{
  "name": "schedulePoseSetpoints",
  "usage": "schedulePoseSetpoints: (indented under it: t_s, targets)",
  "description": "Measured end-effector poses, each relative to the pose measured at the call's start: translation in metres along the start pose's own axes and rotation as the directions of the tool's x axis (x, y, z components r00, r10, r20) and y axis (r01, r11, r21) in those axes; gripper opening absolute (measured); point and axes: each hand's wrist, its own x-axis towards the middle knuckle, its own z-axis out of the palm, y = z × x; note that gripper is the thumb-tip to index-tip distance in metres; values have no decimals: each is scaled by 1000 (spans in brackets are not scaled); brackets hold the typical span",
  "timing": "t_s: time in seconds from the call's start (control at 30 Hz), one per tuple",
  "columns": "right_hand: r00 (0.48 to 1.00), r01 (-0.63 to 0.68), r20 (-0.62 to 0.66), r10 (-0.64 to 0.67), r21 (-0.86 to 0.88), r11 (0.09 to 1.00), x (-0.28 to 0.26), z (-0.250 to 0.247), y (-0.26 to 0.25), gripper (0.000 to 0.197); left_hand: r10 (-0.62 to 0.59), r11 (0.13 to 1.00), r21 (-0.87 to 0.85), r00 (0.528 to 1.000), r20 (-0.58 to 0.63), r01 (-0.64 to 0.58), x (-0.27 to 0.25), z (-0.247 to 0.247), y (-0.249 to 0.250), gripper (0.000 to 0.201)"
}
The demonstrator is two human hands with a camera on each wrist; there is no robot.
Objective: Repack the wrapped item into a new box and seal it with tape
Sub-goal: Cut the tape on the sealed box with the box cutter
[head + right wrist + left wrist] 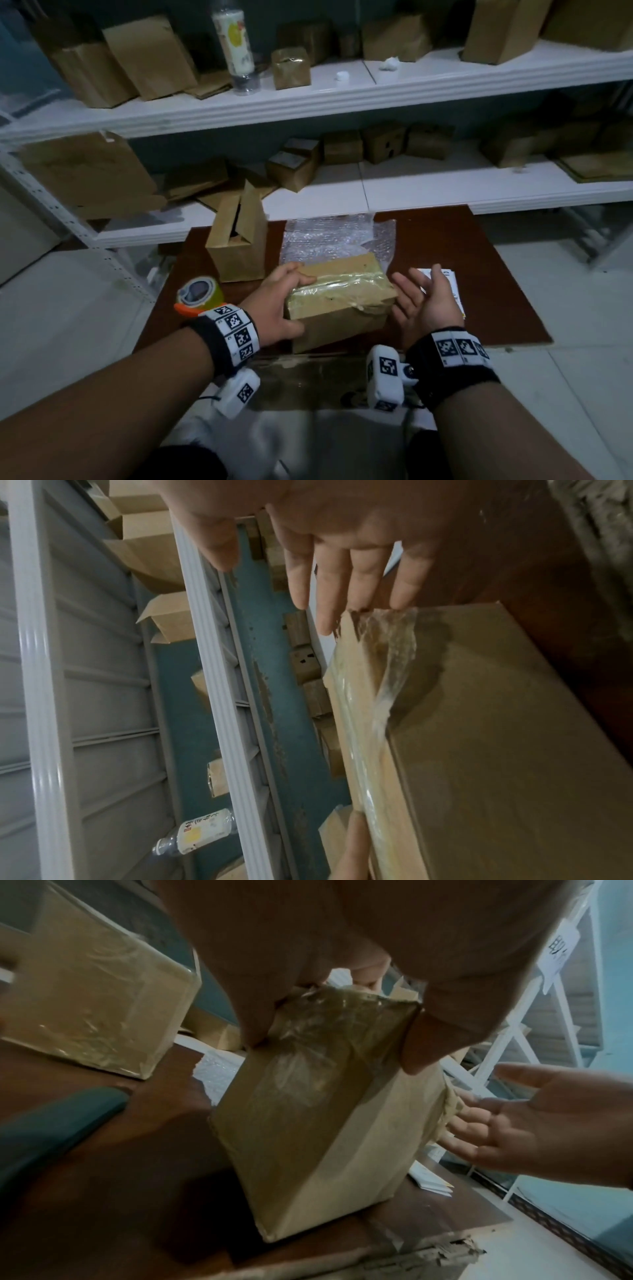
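A brown cardboard box [339,301] sealed with clear tape sits on a dark brown board [479,274]. My left hand [277,305] grips the box's left end [308,1110], fingers over the top and thumb on the near face. Just right of the box my right hand [424,301] is held flat with straight fingers [329,588], palm toward the box's right end [496,737]. Whether it touches the box is unclear. A roll of clear tape [200,291] with an orange dispenser lies left of my left wrist. Bubble wrap [329,240] lies behind the box.
An open, upright cardboard box [238,240] stands at the board's back left. White paper [448,284] lies beyond my right hand. White shelves [411,89] behind hold several cardboard boxes and a plastic bottle [236,44]. Pale tiled floor surrounds the board.
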Motion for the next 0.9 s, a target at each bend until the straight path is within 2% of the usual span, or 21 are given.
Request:
schedulePoseSetpoints:
  t_s: [0.07,0.17,0.27,0.33,0.4,0.43,0.47,0.53,0.57,0.6,0.7,0.73,0.8,0.9]
  targets:
    - [1000,-22,-7,22,-12,1000,2,-2,-3,55,4,999,36,1000,30,-5,13,1,-3,77]
    - [999,-37,18,38,-33,999,5,-4,-5,55,-64,989,143,991,116,47,25,1,-12,78]
    - [998,-50,36,51,-38,998,7,-4,-2,56,-81,988,142,989,125,63,26,1,-11,85]
    - [999,-24,-25,23,-28,999,8,-5,-3,51,-88,991,104,994,67,80,21,-1,-6,101]
    - [994,16,-111,-19,-23,1000,7,-5,-6,41,-152,988,15,981,-119,155,12,-5,-5,108]
    - [991,27,-133,-30,-21,999,8,-5,-7,37,-213,977,-41,946,-243,210,6,-8,-7,100]
    - [990,30,-137,-31,-10,999,8,-5,-7,34,-279,960,-73,889,-364,271,0,-11,-12,85]
    - [994,17,-110,-12,44,999,7,-4,-8,33,-414,905,-128,769,-488,406,-13,-16,-27,46]
    - [996,3,-90,4,79,997,7,-3,-7,34,-472,875,-158,734,-489,458,-20,-16,-32,30]
    - [997,-12,-69,20,106,994,7,0,-6,35,-498,858,-146,731,-466,492,-27,-16,-38,18]
    - [1000,-26,7,25,147,989,5,9,3,37,-515,814,80,778,-359,576,-48,-10,-48,4]
    - [999,-23,27,19,155,988,5,12,7,37,-534,788,136,776,-334,601,-51,-6,-50,10]
    - [998,-14,61,4,159,987,4,18,13,36,-585,758,146,762,-277,635,-54,4,-50,26]
    - [997,0,79,-12,152,988,4,22,19,34,-619,725,178,742,-255,666,-46,16,-52,44]
